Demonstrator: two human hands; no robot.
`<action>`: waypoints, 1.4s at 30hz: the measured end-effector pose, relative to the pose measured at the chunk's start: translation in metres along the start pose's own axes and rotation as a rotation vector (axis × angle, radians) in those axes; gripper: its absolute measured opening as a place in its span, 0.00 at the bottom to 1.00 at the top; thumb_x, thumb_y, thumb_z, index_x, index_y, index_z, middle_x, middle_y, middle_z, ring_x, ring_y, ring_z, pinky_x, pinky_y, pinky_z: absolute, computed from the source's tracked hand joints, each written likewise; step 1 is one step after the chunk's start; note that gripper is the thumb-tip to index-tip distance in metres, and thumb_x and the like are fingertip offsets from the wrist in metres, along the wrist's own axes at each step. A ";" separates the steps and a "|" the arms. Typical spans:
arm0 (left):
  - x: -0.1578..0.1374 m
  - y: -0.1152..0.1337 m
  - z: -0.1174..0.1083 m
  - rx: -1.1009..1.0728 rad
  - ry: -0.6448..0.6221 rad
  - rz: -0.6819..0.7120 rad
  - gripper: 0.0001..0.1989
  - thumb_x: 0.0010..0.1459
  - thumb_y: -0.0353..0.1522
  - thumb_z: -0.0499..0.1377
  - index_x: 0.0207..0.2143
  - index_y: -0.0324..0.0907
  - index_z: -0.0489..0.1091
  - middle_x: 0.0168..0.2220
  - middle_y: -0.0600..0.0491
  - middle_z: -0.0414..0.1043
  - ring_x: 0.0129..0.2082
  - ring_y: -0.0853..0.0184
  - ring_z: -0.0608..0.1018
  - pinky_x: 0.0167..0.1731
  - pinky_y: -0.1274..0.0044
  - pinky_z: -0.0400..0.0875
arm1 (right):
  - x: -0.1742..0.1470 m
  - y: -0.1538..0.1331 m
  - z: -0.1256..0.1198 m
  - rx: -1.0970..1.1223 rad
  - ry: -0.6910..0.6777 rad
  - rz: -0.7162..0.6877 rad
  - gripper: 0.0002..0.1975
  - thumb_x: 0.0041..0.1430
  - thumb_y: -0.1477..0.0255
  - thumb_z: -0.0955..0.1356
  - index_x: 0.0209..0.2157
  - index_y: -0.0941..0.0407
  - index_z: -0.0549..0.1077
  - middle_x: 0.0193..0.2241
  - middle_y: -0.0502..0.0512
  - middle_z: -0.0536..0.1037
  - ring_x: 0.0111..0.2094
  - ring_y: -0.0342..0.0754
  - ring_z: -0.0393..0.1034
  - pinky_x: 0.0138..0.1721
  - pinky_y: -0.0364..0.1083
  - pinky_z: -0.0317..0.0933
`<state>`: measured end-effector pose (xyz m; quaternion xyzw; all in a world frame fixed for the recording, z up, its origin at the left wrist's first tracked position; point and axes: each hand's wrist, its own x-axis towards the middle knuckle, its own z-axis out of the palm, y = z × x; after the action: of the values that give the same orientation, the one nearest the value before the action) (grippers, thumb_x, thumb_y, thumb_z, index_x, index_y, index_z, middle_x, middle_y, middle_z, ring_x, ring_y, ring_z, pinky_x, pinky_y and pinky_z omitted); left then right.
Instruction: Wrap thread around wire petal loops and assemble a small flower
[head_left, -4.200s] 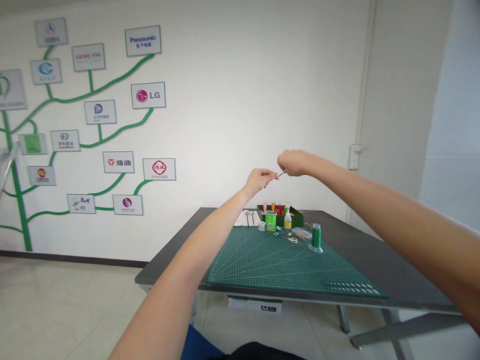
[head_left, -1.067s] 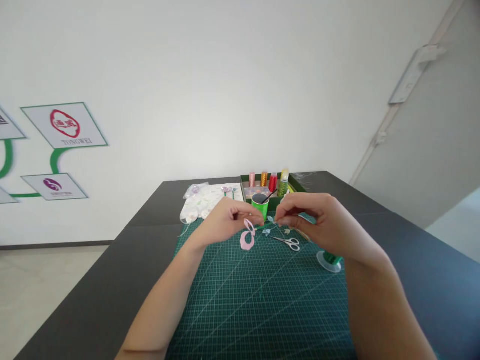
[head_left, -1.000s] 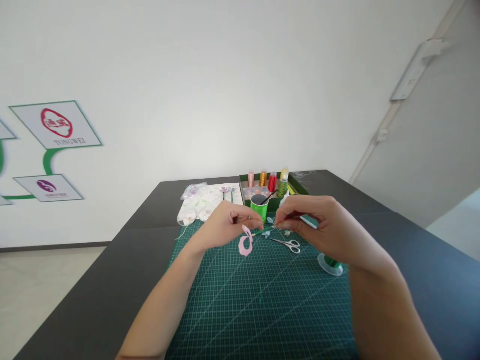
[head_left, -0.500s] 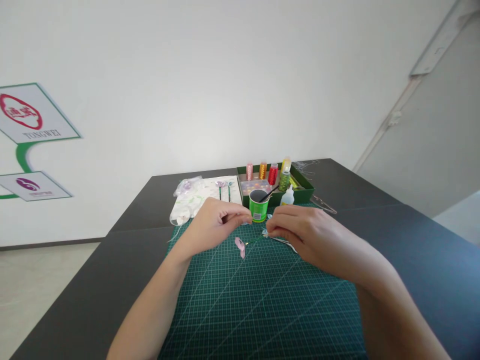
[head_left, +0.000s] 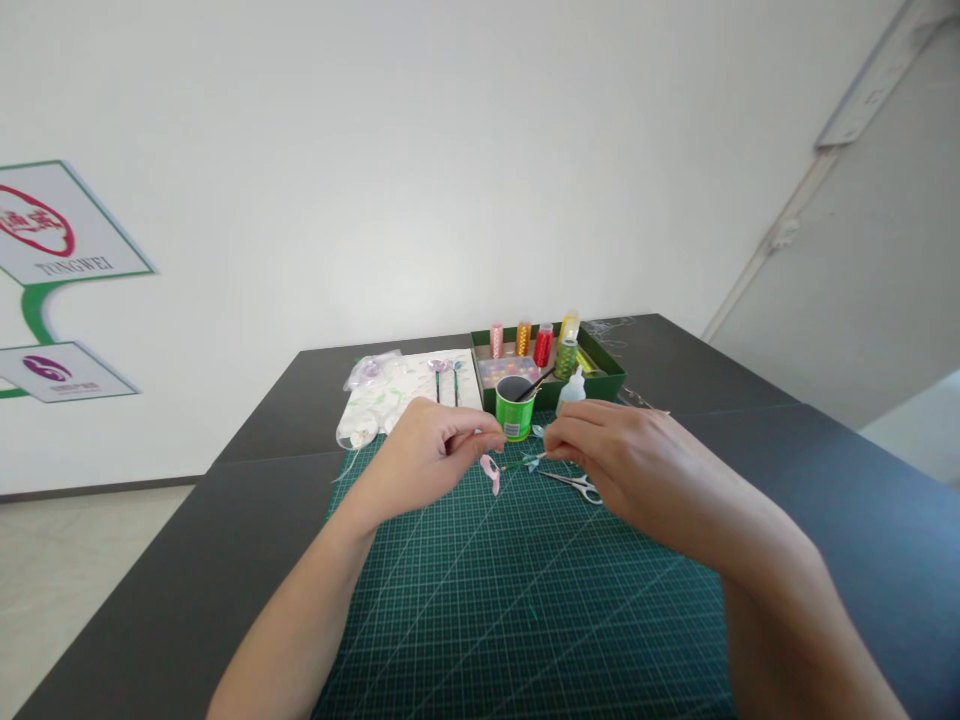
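Note:
Fingers of my right hand [head_left: 592, 440] are pinched on the end of a thin artificial flower [head_left: 490, 474]. Its green stem points left, with pale pink petals at the tip and a light blue piece along the stem. My left hand [head_left: 442, 452] is closed in a pinch just above and left of the petals; what it holds, if anything, is too fine to make out. Both hands hover over a green cutting mat [head_left: 517, 620]. Scissors [head_left: 583, 487] lie on the mat beneath my right hand. A small light blue piece [head_left: 538, 431] shows beside that hand.
Behind the hands stand a green can [head_left: 515, 412] with a dark tool in it and a white glue bottle [head_left: 572, 388]. A green box [head_left: 611, 385] holds several thread spools. On the left, a white board [head_left: 409, 375] carries flower stems and a plastic bag.
My right hand has shifted slightly right, uncovering more of the scissors. The pink petals have moved up and to the right, closer to my left hand. The left hand stays nearly in place.

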<state>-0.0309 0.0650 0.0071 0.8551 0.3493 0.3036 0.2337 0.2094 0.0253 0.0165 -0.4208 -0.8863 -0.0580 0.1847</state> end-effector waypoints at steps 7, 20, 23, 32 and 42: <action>-0.004 0.009 0.011 -0.112 0.063 -0.094 0.14 0.67 0.36 0.58 0.29 0.41 0.77 0.15 0.61 0.56 0.16 0.75 0.55 0.19 0.79 0.48 | 0.005 -0.004 0.003 -0.164 0.098 -0.024 0.13 0.58 0.87 0.63 0.32 0.56 0.73 0.28 0.54 0.75 0.27 0.48 0.66 0.28 0.47 0.49; -0.011 0.021 0.034 -0.174 0.244 -0.005 0.12 0.68 0.35 0.58 0.34 0.40 0.78 0.16 0.62 0.56 0.17 0.75 0.57 0.20 0.80 0.51 | 0.004 -0.002 0.004 -0.235 0.259 -0.074 0.12 0.65 0.83 0.62 0.35 0.59 0.75 0.30 0.56 0.77 0.31 0.50 0.71 0.29 0.47 0.56; -0.013 0.022 0.034 -0.175 0.268 0.017 0.11 0.68 0.33 0.58 0.34 0.39 0.78 0.16 0.63 0.56 0.16 0.76 0.56 0.19 0.80 0.49 | 0.004 -0.003 0.003 -0.248 0.287 -0.096 0.12 0.65 0.84 0.62 0.35 0.60 0.76 0.30 0.56 0.77 0.31 0.50 0.72 0.27 0.47 0.56; -0.014 0.022 0.049 -0.146 0.253 0.112 0.10 0.69 0.31 0.59 0.34 0.38 0.77 0.17 0.63 0.55 0.16 0.78 0.58 0.20 0.82 0.51 | 0.001 -0.005 0.001 -0.197 0.386 -0.045 0.12 0.69 0.82 0.63 0.37 0.60 0.77 0.32 0.58 0.80 0.33 0.49 0.75 0.27 0.46 0.59; -0.014 0.019 0.051 -0.230 0.310 0.118 0.11 0.69 0.33 0.59 0.35 0.39 0.78 0.16 0.64 0.51 0.16 0.77 0.57 0.20 0.81 0.54 | 0.000 -0.003 -0.001 -0.138 0.434 -0.017 0.10 0.68 0.81 0.64 0.37 0.60 0.77 0.35 0.60 0.81 0.33 0.49 0.76 0.29 0.45 0.62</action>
<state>0.0050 0.0330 -0.0223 0.7847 0.2935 0.4826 0.2553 0.2074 0.0233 0.0180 -0.4025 -0.8232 -0.2094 0.3414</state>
